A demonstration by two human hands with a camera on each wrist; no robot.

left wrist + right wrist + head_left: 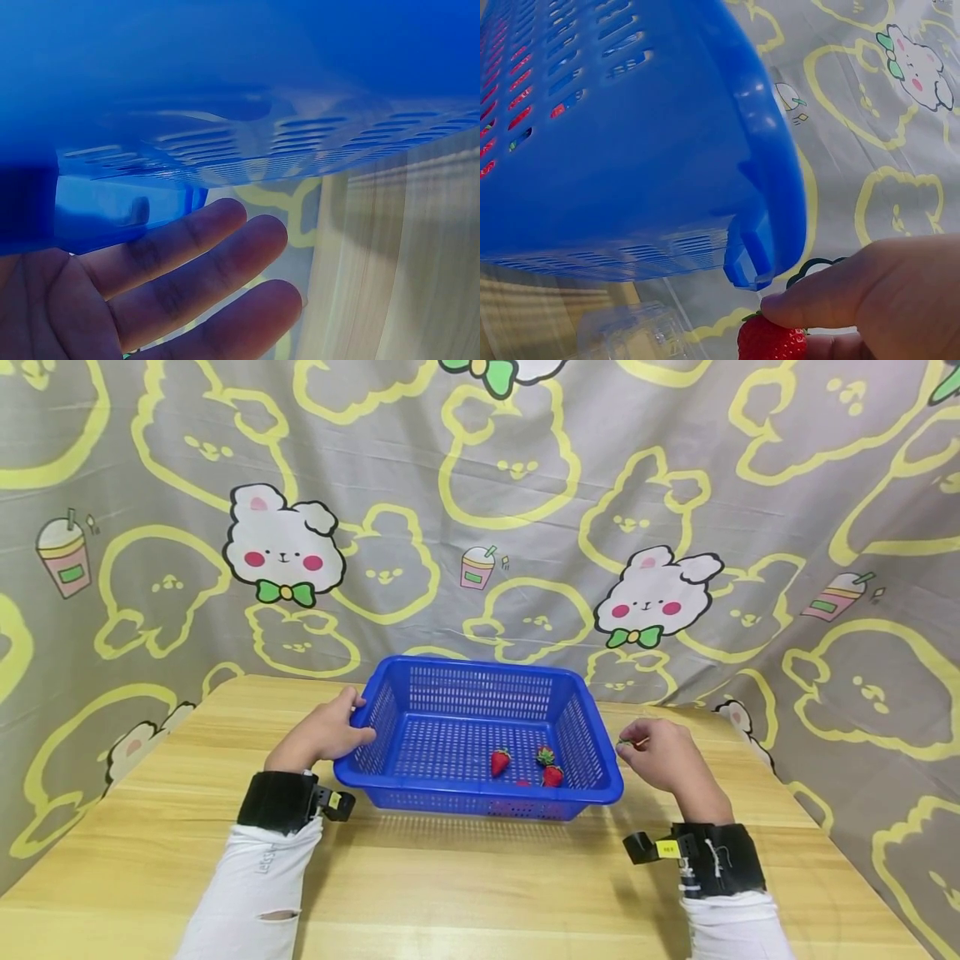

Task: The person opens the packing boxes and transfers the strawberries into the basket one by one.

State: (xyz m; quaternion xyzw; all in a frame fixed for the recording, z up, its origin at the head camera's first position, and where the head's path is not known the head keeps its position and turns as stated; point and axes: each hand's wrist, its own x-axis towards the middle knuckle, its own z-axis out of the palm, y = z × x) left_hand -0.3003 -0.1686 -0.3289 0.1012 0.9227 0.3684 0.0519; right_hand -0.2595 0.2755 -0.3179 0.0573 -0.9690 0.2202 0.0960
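A blue plastic basket (480, 789) with slotted walls sits on the wooden table. Several red strawberries (499, 762) with green leaves lie inside it, mostly toward the front right. My left hand (330, 727) holds the basket's left rim, thumb over the edge; in the left wrist view three fingers (202, 281) extend outside the wall, beneath the rim. Just beyond the right rim, my right hand (663, 756) pinches another strawberry (771, 340) by its leafy top between thumb and fingers. Most of that strawberry is hidden by the hand in the head view.
A clear plastic container (634, 330) shows on the table below the basket in the right wrist view. The wooden table (450, 885) extends in front of and beside the basket. Behind it hangs a grey curtain (420, 468) with cartoon bears and rabbits.
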